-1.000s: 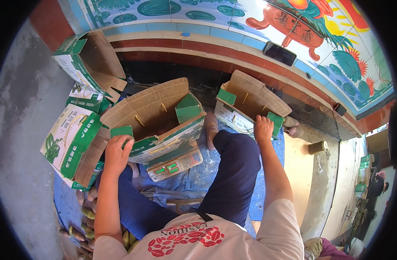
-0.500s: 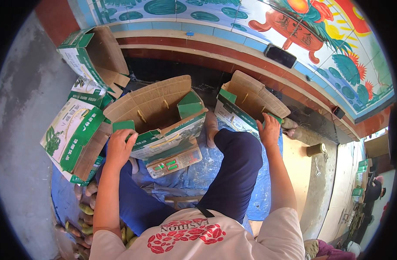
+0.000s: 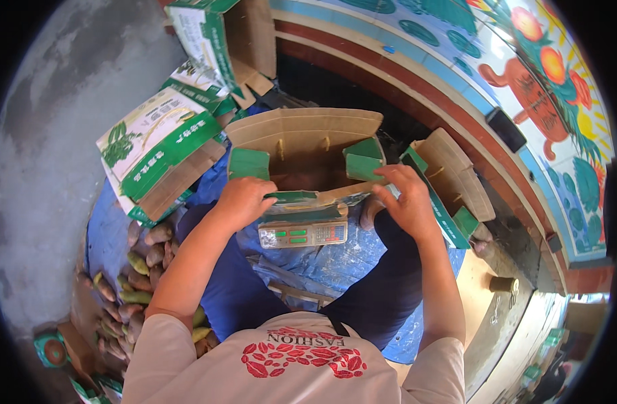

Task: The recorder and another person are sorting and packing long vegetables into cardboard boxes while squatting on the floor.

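An open brown cardboard box with green flaps (image 3: pixel 307 145) stands on a small scale (image 3: pixel 303 233) between my knees. My left hand (image 3: pixel 242 200) grips the box's near left edge, fingers over a green flap. My right hand (image 3: pixel 404 199) holds the near right corner of the same box, by its right green flap. The inside of the box looks bare brown card. I sit on a blue tarp (image 3: pixel 335 262) with my legs in dark blue trousers to either side.
Another open box (image 3: pixel 450 185) lies at my right. Green-and-white printed boxes (image 3: pixel 161 151) and one more (image 3: pixel 221 40) lie at the left and far left. A heap of sweet potatoes (image 3: pixel 137 269) sits by my left leg. A painted low wall (image 3: pixel 457 87) curves behind.
My right hand has left the right-hand box and come onto the middle box. The middle box now stands squarely on the scale in front of me; my left hand stays on its edge.
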A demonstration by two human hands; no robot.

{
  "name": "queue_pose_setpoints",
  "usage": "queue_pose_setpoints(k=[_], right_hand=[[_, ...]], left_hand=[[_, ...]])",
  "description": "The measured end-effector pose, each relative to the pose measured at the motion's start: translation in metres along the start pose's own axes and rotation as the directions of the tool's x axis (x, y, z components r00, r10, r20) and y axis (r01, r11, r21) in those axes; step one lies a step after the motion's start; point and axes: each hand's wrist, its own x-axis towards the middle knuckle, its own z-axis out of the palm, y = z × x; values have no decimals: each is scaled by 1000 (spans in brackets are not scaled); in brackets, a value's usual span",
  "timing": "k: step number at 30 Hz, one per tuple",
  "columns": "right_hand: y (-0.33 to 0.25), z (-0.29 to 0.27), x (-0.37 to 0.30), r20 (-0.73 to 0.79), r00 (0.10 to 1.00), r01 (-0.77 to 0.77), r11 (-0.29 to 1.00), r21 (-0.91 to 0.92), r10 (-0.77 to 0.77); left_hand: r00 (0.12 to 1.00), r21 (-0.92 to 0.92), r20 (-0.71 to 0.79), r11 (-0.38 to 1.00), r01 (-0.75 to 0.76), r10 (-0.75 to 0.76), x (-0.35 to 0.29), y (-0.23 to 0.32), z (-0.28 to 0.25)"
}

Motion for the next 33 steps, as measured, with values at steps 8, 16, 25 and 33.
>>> queue_pose_setpoints(k=[8, 16, 25, 33], right_hand=[[-12, 54, 19, 433, 890, 159, 987, -3, -143], [-5, 66, 26, 476, 872, 213, 965, -151, -118], [-15, 74, 22, 429, 901, 157, 967, -202, -57], [-20, 75, 21, 374, 926, 131, 892, -432, 45]], left_hand=[[991, -26, 36, 992, -125, 126, -8, 0, 4], [982, -51, -131, 989, -141, 133, -4, 5, 1], [947, 103, -272, 983, -151, 174, 1, -1, 8], [880, 139, -453, 986, -89, 144, 16, 6, 14]])
